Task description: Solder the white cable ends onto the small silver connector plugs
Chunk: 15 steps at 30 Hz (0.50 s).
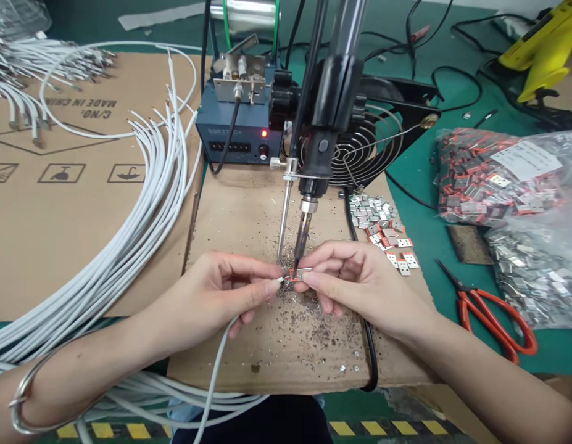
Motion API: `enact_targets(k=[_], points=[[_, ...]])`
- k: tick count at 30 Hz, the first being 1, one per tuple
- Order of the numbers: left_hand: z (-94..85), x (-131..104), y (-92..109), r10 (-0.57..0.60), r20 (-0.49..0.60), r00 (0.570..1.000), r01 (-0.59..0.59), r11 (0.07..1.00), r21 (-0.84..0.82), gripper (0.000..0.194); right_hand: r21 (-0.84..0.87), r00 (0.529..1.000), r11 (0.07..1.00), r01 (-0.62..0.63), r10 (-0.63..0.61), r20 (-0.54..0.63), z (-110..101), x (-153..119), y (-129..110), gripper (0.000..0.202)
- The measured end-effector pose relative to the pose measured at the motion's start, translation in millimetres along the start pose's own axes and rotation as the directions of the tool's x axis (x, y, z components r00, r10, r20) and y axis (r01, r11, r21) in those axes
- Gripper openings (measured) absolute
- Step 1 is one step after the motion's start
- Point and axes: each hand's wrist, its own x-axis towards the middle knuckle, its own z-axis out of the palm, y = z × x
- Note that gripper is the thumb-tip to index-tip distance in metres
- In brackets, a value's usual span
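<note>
Between thumb and fingertips, my left hand [242,287] pinches the end of a white cable [216,370], which hangs down towards my lap. My right hand [348,277] pinches a small USB connector [305,271] with an orange-red part, held against the cable's end. Right above them, the tip of a soldering iron [302,237] comes down to the joint between connector and cable. A thin metal feed tube [284,228] ends beside the iron's tip. Fingers partly hide both held parts.
A blue solder feeder [239,132] and a round fan guard [355,142] stand behind. White cables [147,203] lie left. Loose connectors [382,228], bagged connectors [493,179], metal shells [540,271] and red-handled cutters [492,314] are right. Solder specks cover the cardboard [230,216].
</note>
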Motion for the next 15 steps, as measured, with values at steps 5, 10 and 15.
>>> enact_targets(k=[5, 10, 15], points=[[-0.7, 1.3, -0.9, -0.016, -0.029, 0.999, 0.017, 0.999, 0.036, 0.009, -0.008, 1.000, 1.000, 0.012, -0.012, -0.022, 0.9, 0.5, 0.8, 0.008], [-0.7, 0.1, -0.5, -0.012, -0.019, 1.000, 0.013, 0.999, 0.041, 0.011, -0.009, 1.000, 1.000, 0.019, -0.020, -0.008, 0.4, 0.0, -1.1, 0.006], [-0.7, -0.4, 0.0, -0.009, -0.020, 1.000, 0.010, 0.999, 0.041, 0.010, -0.002, 0.999, 0.999, 0.041, -0.041, -0.020, 1.6, 0.3, -0.7, 0.006]])
